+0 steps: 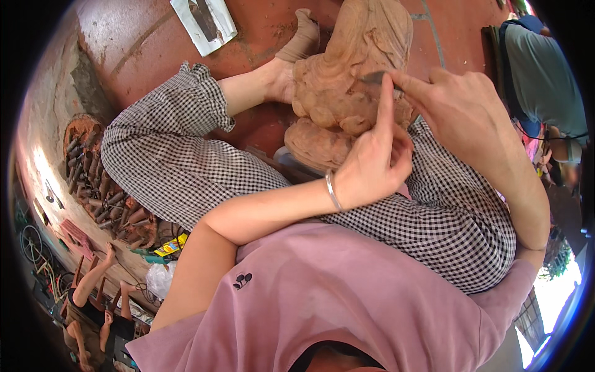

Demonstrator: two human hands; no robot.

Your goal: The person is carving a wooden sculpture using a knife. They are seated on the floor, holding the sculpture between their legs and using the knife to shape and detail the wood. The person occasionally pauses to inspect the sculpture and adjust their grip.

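A reddish-brown wood carving (353,80) with draped folds and rounded shapes stands between my bent legs. My right hand (465,111) reaches over it from the right, fingers closed on a small dark grey flat blade (374,77) that lies against the carved surface. What the rest of that tool looks like is hidden by the hand. My left hand (375,158), with a silver bangle (333,190) at the wrist, is at the carving's near right side. Its index finger stretches up to the blade's end, near the right fingertips, while the other fingers curl in; their inner side is hidden.
Many wooden-handled tools (111,198) lie in a round heap at the left. A white sheet-like object (204,25) lies on the red floor (145,40) ahead. A yellow packet (170,245) and a plastic bag (160,280) are lower left. Other people sit at the lower left and right.
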